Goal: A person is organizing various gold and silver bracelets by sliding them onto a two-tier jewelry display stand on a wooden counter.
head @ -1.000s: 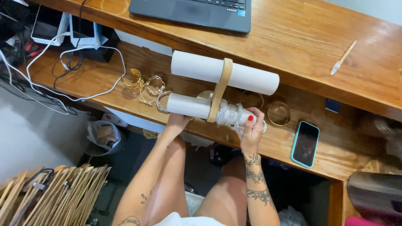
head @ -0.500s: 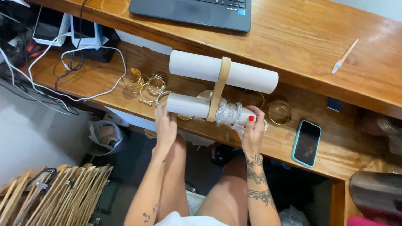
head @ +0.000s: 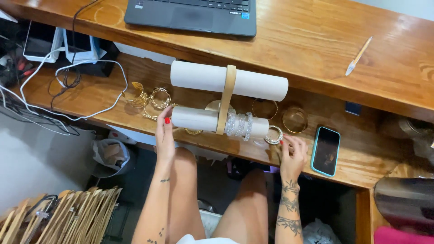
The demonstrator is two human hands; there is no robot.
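The right hand (head: 293, 156) had let go of the sparkling silver bangle (head: 274, 134) at 3 o'clock, fingers apart; the left hand (head: 164, 135), open, steadied the lower white cylindrical display bar (head: 195, 118).

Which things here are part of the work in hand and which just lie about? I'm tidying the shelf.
In hand: bangle stand, sparkly bangles, silver bangle, left hand, right hand.
Lying about: laptop, phone, pen, cables.

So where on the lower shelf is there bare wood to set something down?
Bare wood lies between the white cable and the gold bangles, and right of the phone. It is crowded around the two-tier stand, where bracelets and loose rings sit by both hands.
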